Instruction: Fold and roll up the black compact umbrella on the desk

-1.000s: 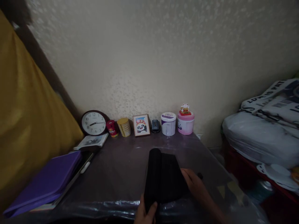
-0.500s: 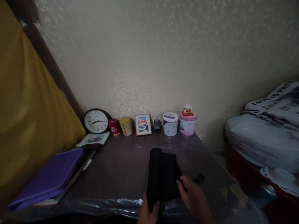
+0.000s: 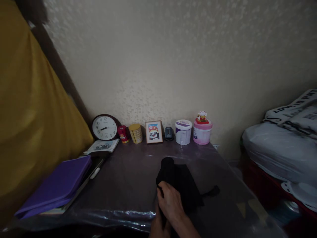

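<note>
Right hand curls its fingers over the left edge of the soft, partly rolled black cloth bundle on the plastic-covered dark bench, left hand below, its grip hidden; this looks like rolling, and the next move calls for snug, even tension.

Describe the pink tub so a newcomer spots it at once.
Find the dark table against the pale wall; a row of small things stands along its far edge. The tub closes that row at the right end, beside a purple-and-white tub. Unlike that neighbour, it has a pink lid with a white-and-red figurine on top.
</note>
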